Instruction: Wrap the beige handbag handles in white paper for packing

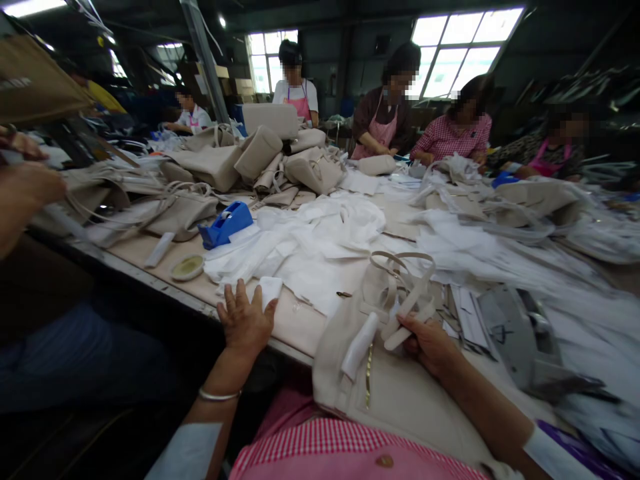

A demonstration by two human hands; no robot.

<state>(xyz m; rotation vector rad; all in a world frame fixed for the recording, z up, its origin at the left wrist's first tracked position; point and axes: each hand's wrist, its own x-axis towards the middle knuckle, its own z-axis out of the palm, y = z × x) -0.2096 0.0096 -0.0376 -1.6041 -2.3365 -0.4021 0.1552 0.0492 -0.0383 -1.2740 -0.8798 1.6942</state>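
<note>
A pale beige handbag (400,393) lies on the table edge in front of me, with a gold zip on its side. My right hand (427,343) is closed on the bag's strap (397,333), thumb on top and the other fingers partly hidden. One strap is wrapped in a white sleeve (361,343); thinner looped handles (405,263) rise behind it. My left hand (247,319) rests at the table edge with fingers spread. Beside its thumb and fingertips is a small folded white sheet (271,291); whether they touch it I cannot tell.
White wrapping sheets (320,233) cover the middle. A blue tape dispenser (227,225) and a round dish (187,267) sit left; a grey tape dispenser (520,333) stands right. Beige bags (215,163) pile up behind. Another person's hands (30,180) are at far left; several co-workers sit opposite.
</note>
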